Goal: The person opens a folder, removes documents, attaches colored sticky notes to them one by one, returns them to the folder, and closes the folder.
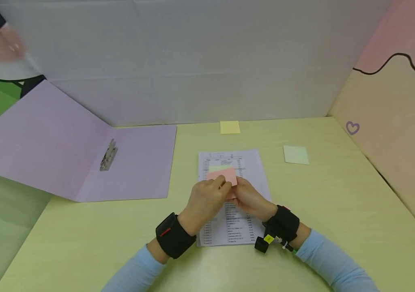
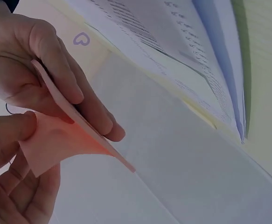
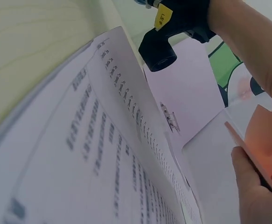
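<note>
Pale yellow-green tabletop [image 1: 101, 231], spreading around and below both hands. Matte lilac card folder [image 1: 141, 162], spread wide, left of the hands. Stack of white printed paper sheets [image 1: 238, 227], directly beneath the hands. Right hand [image 1: 252, 198], grasping a thin pink paper sticky-note pad [image 2: 63, 105], its fingers lying along the pad's back. Left hand [image 1: 205, 200], pinching a corner of the pad's loose pink paper leaf [image 2: 47, 144], which curves away from the pad between the two hands, above the sheets. Pale green square paper note [image 1: 296, 155], beyond and right of the right hand; pale yellow paper note [image 1: 230, 127], farther beyond both hands.

For clean peeling, the right hand should best brace the pad near the glued edge while the left draws slowly at a low angle, limiting curl; confirming that only one leaf is pinched seems wise.
</note>
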`<state>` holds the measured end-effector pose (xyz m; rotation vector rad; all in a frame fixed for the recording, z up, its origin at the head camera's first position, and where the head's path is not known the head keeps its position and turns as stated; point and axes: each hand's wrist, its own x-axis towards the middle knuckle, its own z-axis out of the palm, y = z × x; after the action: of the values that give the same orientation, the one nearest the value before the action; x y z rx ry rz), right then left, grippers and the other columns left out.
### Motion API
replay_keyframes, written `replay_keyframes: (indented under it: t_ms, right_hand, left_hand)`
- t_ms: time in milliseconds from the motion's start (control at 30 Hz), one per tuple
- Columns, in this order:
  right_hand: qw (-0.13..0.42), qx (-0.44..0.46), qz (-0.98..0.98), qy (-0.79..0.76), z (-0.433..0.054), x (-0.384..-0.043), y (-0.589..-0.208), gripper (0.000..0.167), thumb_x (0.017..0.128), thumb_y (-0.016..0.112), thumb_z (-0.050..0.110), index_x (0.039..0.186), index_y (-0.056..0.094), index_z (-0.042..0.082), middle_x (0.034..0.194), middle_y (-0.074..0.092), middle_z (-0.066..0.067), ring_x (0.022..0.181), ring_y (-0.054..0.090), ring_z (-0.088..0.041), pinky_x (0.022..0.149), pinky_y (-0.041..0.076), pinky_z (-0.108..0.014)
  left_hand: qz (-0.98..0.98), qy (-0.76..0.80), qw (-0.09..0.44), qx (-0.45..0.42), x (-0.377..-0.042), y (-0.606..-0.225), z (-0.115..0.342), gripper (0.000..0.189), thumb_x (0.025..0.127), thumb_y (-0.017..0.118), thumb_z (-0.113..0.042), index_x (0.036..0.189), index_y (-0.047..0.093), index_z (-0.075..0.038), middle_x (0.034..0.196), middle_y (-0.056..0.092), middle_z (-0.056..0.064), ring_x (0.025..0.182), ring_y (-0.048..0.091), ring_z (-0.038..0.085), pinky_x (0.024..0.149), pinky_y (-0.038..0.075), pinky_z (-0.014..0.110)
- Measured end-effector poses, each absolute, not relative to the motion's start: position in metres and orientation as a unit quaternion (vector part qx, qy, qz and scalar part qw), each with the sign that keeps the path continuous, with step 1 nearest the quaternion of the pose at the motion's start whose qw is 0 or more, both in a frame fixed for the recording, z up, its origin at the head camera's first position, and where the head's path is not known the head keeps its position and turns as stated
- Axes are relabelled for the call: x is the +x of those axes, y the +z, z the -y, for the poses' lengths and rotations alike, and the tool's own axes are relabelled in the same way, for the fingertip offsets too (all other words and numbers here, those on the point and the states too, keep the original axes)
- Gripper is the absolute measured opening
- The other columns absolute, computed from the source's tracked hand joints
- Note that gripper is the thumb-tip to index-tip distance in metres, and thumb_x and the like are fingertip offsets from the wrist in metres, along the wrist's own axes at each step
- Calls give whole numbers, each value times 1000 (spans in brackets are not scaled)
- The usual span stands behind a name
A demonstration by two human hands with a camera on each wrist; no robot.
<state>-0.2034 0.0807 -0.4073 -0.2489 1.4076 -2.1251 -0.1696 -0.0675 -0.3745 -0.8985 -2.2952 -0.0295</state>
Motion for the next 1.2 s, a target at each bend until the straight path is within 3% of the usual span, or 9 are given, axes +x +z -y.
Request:
replay_keyframes:
  t_ms: [200,467,767,1200]
  right_hand:
    - [254,-80,-551,-791,-77,-202,-407,40,98,36,9,137,37,2,98,63,4,71,58,-6,65,47,-17]
    - [260,-45,-553,-791,-78,-203,-407,40,99,37,17,137,37,1,99,63,2,77,60,-5,64,48,-16]
    - [264,-23,-549,-793,-78,-204,-407,40,98,40,13,136,38,2,105,61,-2,82,60,-7,66,49,-16]
    - [255,-45,-603,-754,-88,-204,-411,41,98,41,26,135,42,7,101,65,-4,80,65,-13,69,50,-24]
  left_hand:
    - [869,-12,362,-339,-170,-374,68,10,77,71,-8,73,63,-11,66,53,0,43,38,7,41,27,18]
    - [854,-32,407,-324,-176,-376,69,13,79,69,-8,68,62,-10,59,48,0,39,32,7,40,21,18]
    - [859,-46,402,-313,-175,-374,71,8,81,67,-7,74,64,-8,60,51,0,39,33,7,39,22,18]
    - [844,-67,439,-301,-177,-365,74,10,83,65,-10,73,66,-9,60,53,-1,38,33,7,37,25,18]
